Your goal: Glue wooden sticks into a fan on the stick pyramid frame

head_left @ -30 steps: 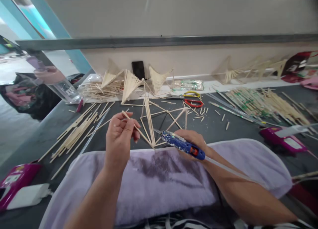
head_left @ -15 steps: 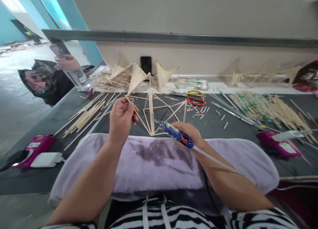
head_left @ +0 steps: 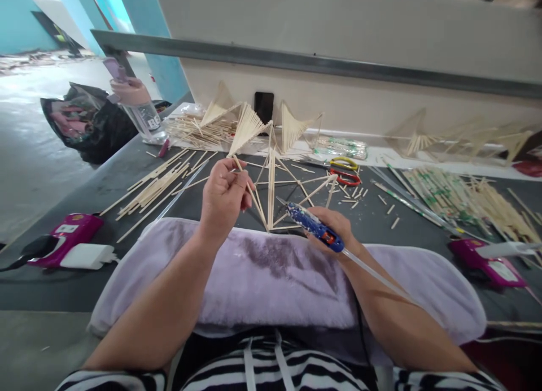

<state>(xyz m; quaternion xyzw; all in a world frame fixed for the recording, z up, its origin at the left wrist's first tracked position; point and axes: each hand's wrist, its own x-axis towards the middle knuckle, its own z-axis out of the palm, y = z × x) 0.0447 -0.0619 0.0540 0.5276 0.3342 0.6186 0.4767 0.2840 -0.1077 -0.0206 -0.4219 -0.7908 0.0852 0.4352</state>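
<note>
My left hand [head_left: 226, 194] pinches a thin wooden stick [head_left: 258, 205] near its upper end; the stick slants down to the bottom corner of a frame of glued sticks [head_left: 271, 190]. This open frame stands on the dark table in front of me, with one thicker upright bundle and several slanting struts. In my right hand [head_left: 334, 224] is a blue glue gun [head_left: 313, 224] with a clear glue stick trailing from its back. Its nozzle points left, just right of the upright bundle. My right fingers are partly hidden behind the gun.
A lilac towel [head_left: 288, 289] covers the table edge. Loose sticks [head_left: 156, 190] lie left, scissors [head_left: 345, 178] and cut bits behind the frame. Finished fan-shaped stick pieces [head_left: 248, 128] stand at the back by a phone [head_left: 263, 105]. Magenta power blocks [head_left: 70, 238] and a bottle [head_left: 138, 105] flank the area.
The view has tilted and shifted, so the table things appear farther right. The glue gun's nozzle has moved slightly away from the upright bundle. Both hands keep their holds.
</note>
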